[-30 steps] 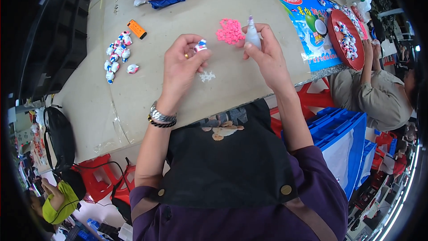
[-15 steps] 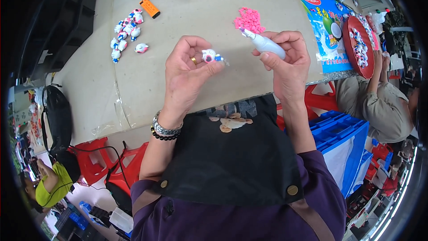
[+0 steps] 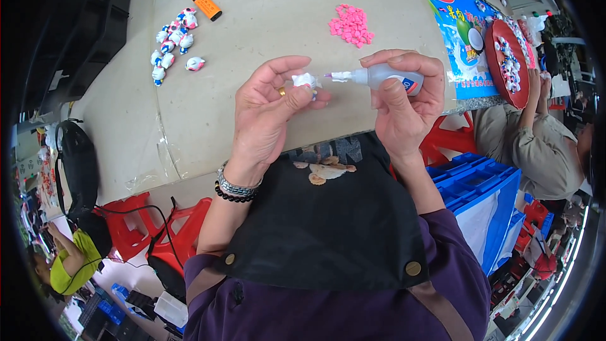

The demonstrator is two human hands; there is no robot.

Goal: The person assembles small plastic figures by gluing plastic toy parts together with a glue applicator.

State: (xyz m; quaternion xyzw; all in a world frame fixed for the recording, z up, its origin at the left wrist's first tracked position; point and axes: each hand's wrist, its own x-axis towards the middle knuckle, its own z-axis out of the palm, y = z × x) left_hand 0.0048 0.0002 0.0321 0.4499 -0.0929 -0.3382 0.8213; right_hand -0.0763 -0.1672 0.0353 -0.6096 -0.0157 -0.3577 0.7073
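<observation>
Between the thumb and fingers of my left hand (image 3: 268, 98) is a small white cat-like figurine (image 3: 305, 81), its blue part mostly covered by my fingers. My right hand (image 3: 413, 91) grips a translucent squeeze bottle (image 3: 388, 78) lying nearly level. Its thin nozzle, wrapped in white near the tip, points left at the figurine with a small gap between them. A pile of small pink pieces (image 3: 350, 25) lies on the table beyond my hands. To the left sits a cluster of similar figurines (image 3: 170, 44), with a single figurine (image 3: 195, 64) beside it.
An orange box-shaped object (image 3: 207, 6) lies at the far left of the table (image 3: 208, 126). On the right are a blue printed sheet (image 3: 464, 69) and a red tray (image 3: 505, 91) of figurines, near another person's arms (image 3: 536, 98). Blue crates (image 3: 473, 183) stand beside my right arm.
The bottle has turned from pointing up and left to nearly level, its nozzle now close to the figurine. My left hand has rotated the figurine.
</observation>
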